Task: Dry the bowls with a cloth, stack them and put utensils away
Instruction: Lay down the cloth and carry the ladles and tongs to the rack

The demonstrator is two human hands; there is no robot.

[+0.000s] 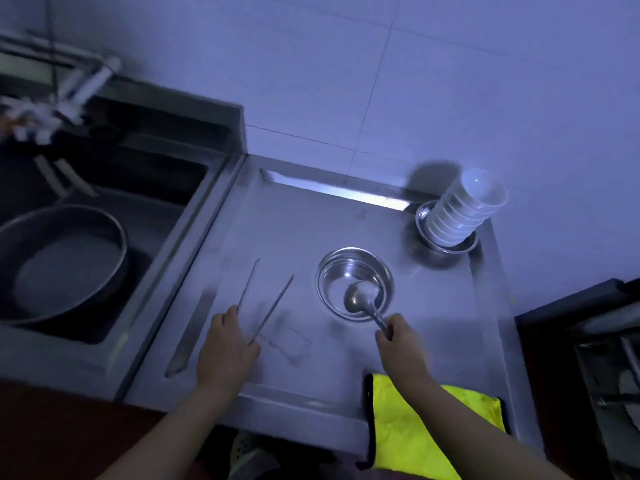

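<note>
Spoon (360,299) sits w/ its scoop in the steel bowl (355,284) at frame centre-right on the tabletop (304,230); my right hand (401,336) pinches the handle end, left hand (227,336) holds two chopsticks (266,297) by their near ends. All stiff, light, prob slick metal, so I'd grip spoon mid-handle, sticks together.

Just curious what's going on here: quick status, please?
Right hand grips spoon, its head in steel bowl. Left hand holds chopsticks. Bowls stacked at back. Nothing in the way.
</note>
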